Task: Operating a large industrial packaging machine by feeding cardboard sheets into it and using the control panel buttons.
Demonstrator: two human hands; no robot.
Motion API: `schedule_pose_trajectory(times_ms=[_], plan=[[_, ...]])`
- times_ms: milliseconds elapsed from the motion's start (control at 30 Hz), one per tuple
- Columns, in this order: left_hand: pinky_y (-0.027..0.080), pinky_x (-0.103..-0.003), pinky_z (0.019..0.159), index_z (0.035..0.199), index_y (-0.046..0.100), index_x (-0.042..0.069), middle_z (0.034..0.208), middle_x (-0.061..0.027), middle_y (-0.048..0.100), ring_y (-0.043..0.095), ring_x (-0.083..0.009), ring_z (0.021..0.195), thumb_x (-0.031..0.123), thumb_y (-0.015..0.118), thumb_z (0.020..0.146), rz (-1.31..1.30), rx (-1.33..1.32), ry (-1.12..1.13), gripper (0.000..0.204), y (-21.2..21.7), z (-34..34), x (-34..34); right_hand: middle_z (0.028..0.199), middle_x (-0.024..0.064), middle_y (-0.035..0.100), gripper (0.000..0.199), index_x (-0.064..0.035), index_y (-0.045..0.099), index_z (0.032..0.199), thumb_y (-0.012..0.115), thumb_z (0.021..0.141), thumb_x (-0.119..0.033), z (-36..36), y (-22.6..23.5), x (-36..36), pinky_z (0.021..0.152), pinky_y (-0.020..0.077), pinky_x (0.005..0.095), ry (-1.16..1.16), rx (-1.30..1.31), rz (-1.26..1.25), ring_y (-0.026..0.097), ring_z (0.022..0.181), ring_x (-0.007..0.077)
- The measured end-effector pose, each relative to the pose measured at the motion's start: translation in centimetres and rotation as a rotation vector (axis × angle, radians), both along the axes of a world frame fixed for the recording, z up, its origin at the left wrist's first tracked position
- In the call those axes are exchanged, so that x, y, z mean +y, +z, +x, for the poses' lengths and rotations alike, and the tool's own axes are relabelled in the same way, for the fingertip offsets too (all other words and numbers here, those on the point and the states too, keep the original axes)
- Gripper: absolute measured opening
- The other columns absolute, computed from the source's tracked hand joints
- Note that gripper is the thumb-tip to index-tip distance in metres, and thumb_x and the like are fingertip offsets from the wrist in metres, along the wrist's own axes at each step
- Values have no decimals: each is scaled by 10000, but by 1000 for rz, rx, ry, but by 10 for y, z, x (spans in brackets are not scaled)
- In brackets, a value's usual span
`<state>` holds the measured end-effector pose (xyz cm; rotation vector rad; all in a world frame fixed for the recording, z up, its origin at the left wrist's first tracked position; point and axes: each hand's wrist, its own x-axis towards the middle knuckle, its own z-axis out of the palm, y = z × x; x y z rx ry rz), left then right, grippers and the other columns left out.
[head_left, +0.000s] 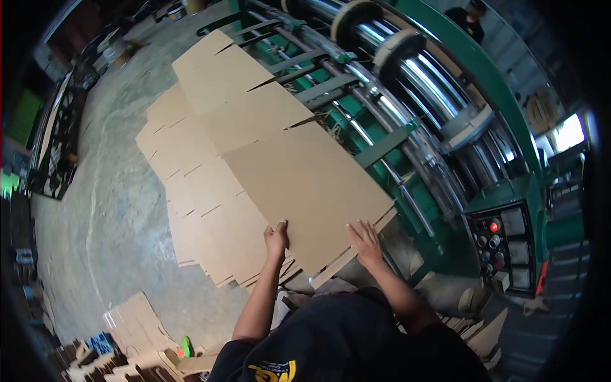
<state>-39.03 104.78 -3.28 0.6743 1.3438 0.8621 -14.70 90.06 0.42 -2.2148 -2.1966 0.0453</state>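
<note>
We have both hands on the near edge of the top cardboard sheet [305, 191]. Left hand [277, 240] is closed over the near-left corner, thumb on top, fingers underneath, out of view. Right hand [365, 242] lies flat with fingers spread on the near-right part of the same edge; we can't tell if anything curls under, so call it pressing, not clamping.

Sheet's long axis runs away from the grip, up and left in the view, far end pointing toward the top of the frame. It's a slotted box blank: cuts show along its right edge, well ahead of the right hand.

It lies on top of a fanned stack of similar blanks [191, 191], which spreads out left of the left hand and sits lower, over the concrete floor [108, 210].

Right of the right hand, touching or just beside the sheet's right edge: green machine frame [382, 146] with cross bars, then shiny steel rollers [420, 76] further out. That side is blocked. Control panel [503, 245] with a lit red button sits right of the right hand, near but apart.

Behind the grip, left and low: loose cardboard offcuts [137, 331] on the floor. Another person [468, 19] stands far beyond the rollers, well apart.
</note>
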Motion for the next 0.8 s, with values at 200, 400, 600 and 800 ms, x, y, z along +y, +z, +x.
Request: schedule_pose_trajectory(times_ms=[200,400,600,800], plan=[[429,-297,786,1217,448,-23,995,-148,585,574,-198,854,330,540,842,348,-387,-100,523,154,-68,-2,1188,147,499,514,-102,408,1269,573,782,-74,-66,-2,-8,917,390,334,-38,700,18,479,1109,297],[386,-370,914,1380,202,66,1345,-192,312,487,-302,1083,331,537,839,34,760,-12,690,7,-122,-57,1181,90,506,385,-68,430,1212,548,849,-116,-130,13,6,903,402,326,-561,1648,302,494,1085,243],[391,-375,918,1378,201,64,1328,-223,332,464,-334,1112,116,543,783,186,558,29,688,-104,-182,-93,1150,90,524,359,-71,456,1182,560,859,-190,-155,-66,5,874,428,326,-924,2126,-146,511,1062,206],[421,-351,887,1282,366,41,1190,-230,479,527,-327,1034,122,539,746,110,779,-351,570,-166,-247,-99,998,82,604,310,-94,518,1118,570,848,-238,-131,-132,-19,730,488,308,-851,1508,-1008,600,871,168]])
